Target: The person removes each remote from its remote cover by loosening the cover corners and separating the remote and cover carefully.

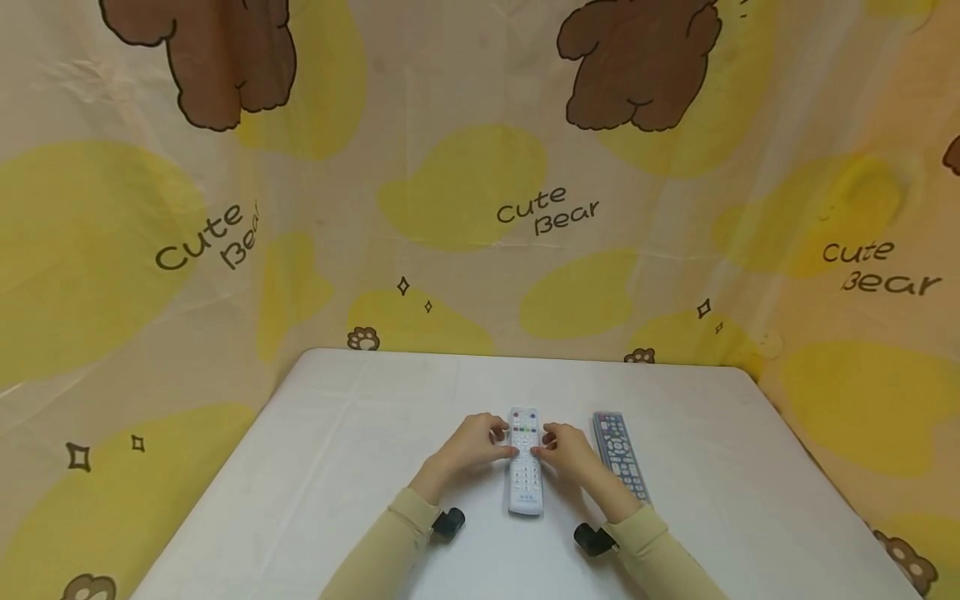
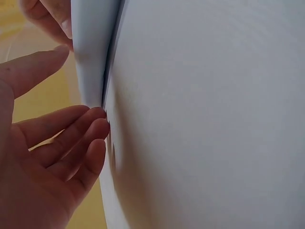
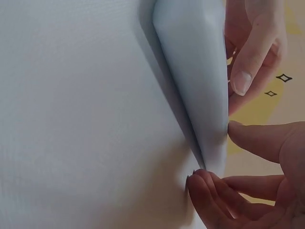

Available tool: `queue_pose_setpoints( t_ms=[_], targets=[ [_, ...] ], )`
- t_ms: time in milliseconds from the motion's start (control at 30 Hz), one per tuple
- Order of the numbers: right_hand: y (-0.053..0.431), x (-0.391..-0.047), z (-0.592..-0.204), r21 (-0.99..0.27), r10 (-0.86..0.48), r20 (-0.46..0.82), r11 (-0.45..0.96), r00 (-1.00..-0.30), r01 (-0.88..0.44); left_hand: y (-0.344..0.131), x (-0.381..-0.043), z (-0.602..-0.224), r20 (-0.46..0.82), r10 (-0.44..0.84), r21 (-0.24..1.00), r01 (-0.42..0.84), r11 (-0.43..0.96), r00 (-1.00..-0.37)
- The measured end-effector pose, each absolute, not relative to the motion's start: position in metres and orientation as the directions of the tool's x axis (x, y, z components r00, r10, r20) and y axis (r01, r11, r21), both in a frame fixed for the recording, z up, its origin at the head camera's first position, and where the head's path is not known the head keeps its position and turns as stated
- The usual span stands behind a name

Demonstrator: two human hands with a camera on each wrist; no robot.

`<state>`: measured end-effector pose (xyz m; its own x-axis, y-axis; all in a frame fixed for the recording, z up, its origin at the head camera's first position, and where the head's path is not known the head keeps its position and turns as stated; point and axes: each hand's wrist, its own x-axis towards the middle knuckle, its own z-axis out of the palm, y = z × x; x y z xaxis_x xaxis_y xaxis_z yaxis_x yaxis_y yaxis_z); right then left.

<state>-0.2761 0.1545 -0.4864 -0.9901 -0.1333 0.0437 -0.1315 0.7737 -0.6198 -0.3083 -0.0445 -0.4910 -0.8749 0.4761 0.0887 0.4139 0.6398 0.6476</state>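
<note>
A white remote control (image 1: 525, 483) lies lengthwise on the white table between the two hands, its buttons facing up. My left hand (image 1: 474, 440) is at its left side, the thumb tip overlapping the edge in the head view and the other fingers loosely bent near the far end. In the left wrist view those fingertips (image 2: 97, 114) meet the table beside the remote. My right hand (image 1: 570, 450) mirrors this at the right side, its thumb (image 3: 238, 133) at the remote's edge and fingertips by the far end. Neither hand is wrapped round it.
A second remote, grey with many buttons (image 1: 621, 450), lies slanted to the right, its near end partly behind the right wrist. Black wrist cameras (image 1: 450, 523) sit under both forearms. The white table (image 1: 360, 417) meets a bear-patterned cloth (image 1: 450, 192) at its back and sides.
</note>
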Motion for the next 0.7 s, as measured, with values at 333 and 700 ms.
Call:
queue_pose_setpoints(
  t_ms=[333,700],
  targets=[
    [0.153,-0.276,-0.482,-0.718,-0.114,-0.049,0.694,-0.992,-0.044,-0.038,-0.308,-0.489,0.013,0.456,0.754,0.309,0.580,-0.890],
    [0.152,-0.275,-0.481,-0.746,-0.052,-0.124,0.663,-0.991,0.058,-0.034,-0.307,-0.495,-0.082,0.365,0.851,0.126,0.511,-0.927]
  ],
)
